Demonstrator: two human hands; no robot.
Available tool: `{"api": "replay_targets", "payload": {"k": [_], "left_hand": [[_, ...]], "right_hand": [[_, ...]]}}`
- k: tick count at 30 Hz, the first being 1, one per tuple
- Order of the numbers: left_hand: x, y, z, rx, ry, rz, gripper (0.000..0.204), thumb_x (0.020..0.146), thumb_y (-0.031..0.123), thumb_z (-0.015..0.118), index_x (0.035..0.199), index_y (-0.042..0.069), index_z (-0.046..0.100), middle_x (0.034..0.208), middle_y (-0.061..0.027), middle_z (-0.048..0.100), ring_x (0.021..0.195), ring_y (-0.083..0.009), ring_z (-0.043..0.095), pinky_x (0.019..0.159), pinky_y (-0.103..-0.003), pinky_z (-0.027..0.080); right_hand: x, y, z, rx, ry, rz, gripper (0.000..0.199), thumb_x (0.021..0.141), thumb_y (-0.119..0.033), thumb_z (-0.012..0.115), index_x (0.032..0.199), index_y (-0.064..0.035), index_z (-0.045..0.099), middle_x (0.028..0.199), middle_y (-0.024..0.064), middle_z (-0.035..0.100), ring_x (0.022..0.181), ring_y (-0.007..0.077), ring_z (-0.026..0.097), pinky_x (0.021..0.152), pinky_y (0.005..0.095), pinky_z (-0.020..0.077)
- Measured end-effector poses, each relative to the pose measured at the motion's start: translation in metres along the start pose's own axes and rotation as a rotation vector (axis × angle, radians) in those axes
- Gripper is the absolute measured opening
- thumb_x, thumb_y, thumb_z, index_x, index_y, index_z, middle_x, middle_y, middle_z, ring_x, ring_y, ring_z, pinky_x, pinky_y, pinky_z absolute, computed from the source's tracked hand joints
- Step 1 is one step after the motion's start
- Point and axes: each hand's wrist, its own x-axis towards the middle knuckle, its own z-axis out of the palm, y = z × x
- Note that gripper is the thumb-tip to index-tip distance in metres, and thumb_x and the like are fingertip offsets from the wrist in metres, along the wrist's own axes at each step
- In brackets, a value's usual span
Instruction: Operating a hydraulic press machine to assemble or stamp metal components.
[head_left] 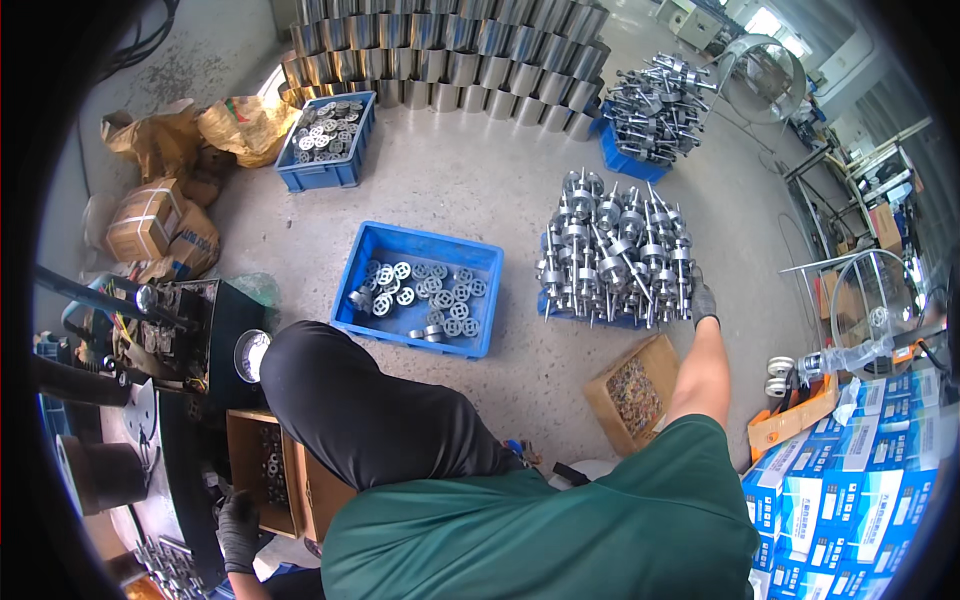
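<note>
Right hand in a dark grey glove (706, 302), arm stretched out, at the right edge of a big heap of silvery metal shafts with thick round collars (625, 245). Fingers partly hidden against the heap; can't tell how far they're closed, or whether a shaft is held or just touched. Left hand in a matching grey glove (238, 530), low at left, beside an open brown cardboard box (243, 445) containing small dark metal rings (272, 465); finger opening unclear, no held item made out.

Shafts: piled at many angles, some near upright, on a blue plastic crate (545, 303) mostly hidden beneath them. Handling, judged by look: solid metal, so stiff and fairly heavy for their girth, weight mostly in the collars. Smooth shiny surface, likely slick, more so if oiled; the glove should help. Not fragile, but finished faces could get nicked. Best hold: wrap the thick collar, or the bare rod right next to it; gripping a thin rod end would probably let it swing. Neighbours interlock, so a pull could drag others or make them roll.

Farther out: open cardboard box of small multicoloured bits (603, 412) near the right forearm; blue rectangular plastic bin (420, 242) with silvery spoked discs (403, 270) mid-floor; second shaft heap (655, 110) beyond; stacked shiny steel cylinders (440, 60) at the back, all on the grey concrete floor (480, 170).
</note>
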Motion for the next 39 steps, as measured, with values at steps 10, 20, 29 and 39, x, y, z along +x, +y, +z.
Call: {"api": "replay_targets", "payload": {"k": [10,20,29,39], "left_hand": [[-0.004,0.006,0.0,0.336,0.006,0.073,0.026,0.087,0.0,0.066,0.114,0.002,0.068,0.103,-0.0148,0.071,0.098,-0.0324,0.069,0.089,-0.037,0.054],[0.003,0.029,0.0,0.418,-0.109,0.109,0.029,0.086,-0.002,0.067,0.114,0.003,0.065,0.102,-0.0123,0.07,0.097,-0.0303,0.068,0.088,-0.037,0.054],[-0.003,0.025,0.001,0.24,-0.107,-0.013,0.032,0.089,-0.001,0.066,0.121,0.001,0.065,0.109,-0.0154,0.071,0.1,-0.0272,0.071,0.09,-0.036,0.055],[-0.003,0.048,-0.009,0.343,-0.021,0.161,0.026,0.088,0.003,0.067,0.114,0.002,0.07,0.105,-0.0186,0.072,0.098,-0.0345,0.07,0.087,-0.041,0.056]], "right_hand": [[0.058,-0.014,-0.01,-0.015,0.059,0.359,0.101,0.097,-0.083,0.022,0.134,0.0014,0.065,0.1,0.0201,0.07,0.091,0.0345,0.067,0.09,0.05,0.0526],[0.006,-0.049,-0.019,-0.36,0.084,0.159,0.113,0.086,-0.096,0.029,0.125,0.0016,0.07,0.097,0.0162,0.071,0.093,0.029,0.068,0.086,0.0463,0.0541],[-0.012,-0.039,-0.011,0.454,-0.256,0.291,0.064,0.093,-0.077,0.056,0.097,-0.0155,0.074,0.083,0.0052,0.069,0.071,0.0195,0.064,0.068,0.039,0.0571],[0.013,-0.085,0.003,0.266,-0.107,0.233,0.041,0.098,-0.055,0.052,0.087,-0.0193,0.069,0.073,0.0068,0.067,0.06,0.0263,0.063,0.057,0.0468,0.0542]]}}
